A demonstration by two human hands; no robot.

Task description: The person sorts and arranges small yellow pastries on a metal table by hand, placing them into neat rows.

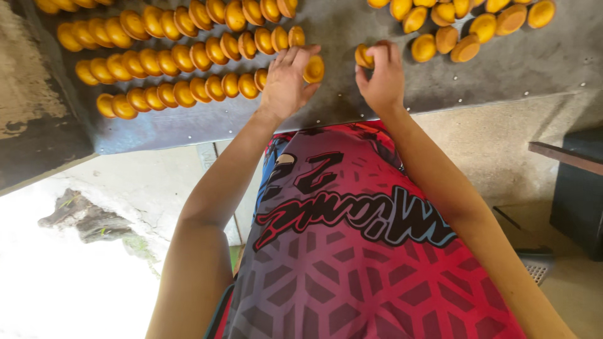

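The left hand [286,81] is down on the grey table [521,63], palm flat and fingers spread, a single orange disc [313,69] pinched between thumb and forefinger at the hand's right side, just off the end of the nearest rows [182,59]. Those rows run away to the left of that hand, discs tipped on edge and leaning on one another like shingles (probably why they stay so tightly packed), four lines of them, the lowest one ending right against the hand's knuckles. Across a narrow gap the right hand [380,78] is curled nearly closed, fingertips gripping another disc [363,56] at its upper left; how much of that one sits inside the fist cannot be told. Up and to the right of this hand lies a loose heap [465,28] of discs, unordered, some flat and some overlapping, well within reach. Between the two hands the table is bare metal, and there is more bare surface below the right hand out to the table's near edge, which runs just under both wrists. The person's red patterned shirt [352,263] presses close to that edge, so the forearms come in steeply with little slack behind them; sideways room looks better to the right than to the left.
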